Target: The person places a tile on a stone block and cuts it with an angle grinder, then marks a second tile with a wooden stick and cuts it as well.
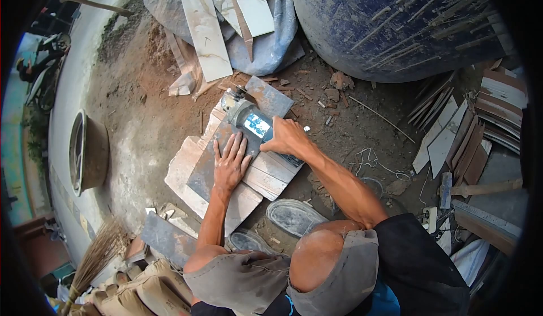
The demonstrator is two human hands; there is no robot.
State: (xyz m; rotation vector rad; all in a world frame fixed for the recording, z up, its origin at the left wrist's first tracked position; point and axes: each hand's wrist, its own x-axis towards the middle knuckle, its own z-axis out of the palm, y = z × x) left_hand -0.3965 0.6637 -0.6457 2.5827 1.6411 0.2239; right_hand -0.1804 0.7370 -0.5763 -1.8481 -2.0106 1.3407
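Observation:
A power tool (pixel 253 121) with a metal head and a blue and white label rests over a grey tile (pixel 208 168) on a stack of pale boards (pixel 273 174). My right hand (pixel 285 136) is wrapped round the tool's body at its rear. Fingers spread, my left hand (pixel 231 164) lies flat on the grey tile, just left of the tool. Another grey tile piece (pixel 270 96) sits beyond the tool's head. The tool's disc cannot be made out clearly.
Marbled tiles (pixel 206 33) lie on a crumpled sheet at the top. A big blue drum (pixel 396 24) is at upper right, a bucket (pixel 90 152) at left. Cut tiles and a hammer (pixel 445 190) are at right; a broom (pixel 99 254) and sacks (pixel 158 287) at lower left.

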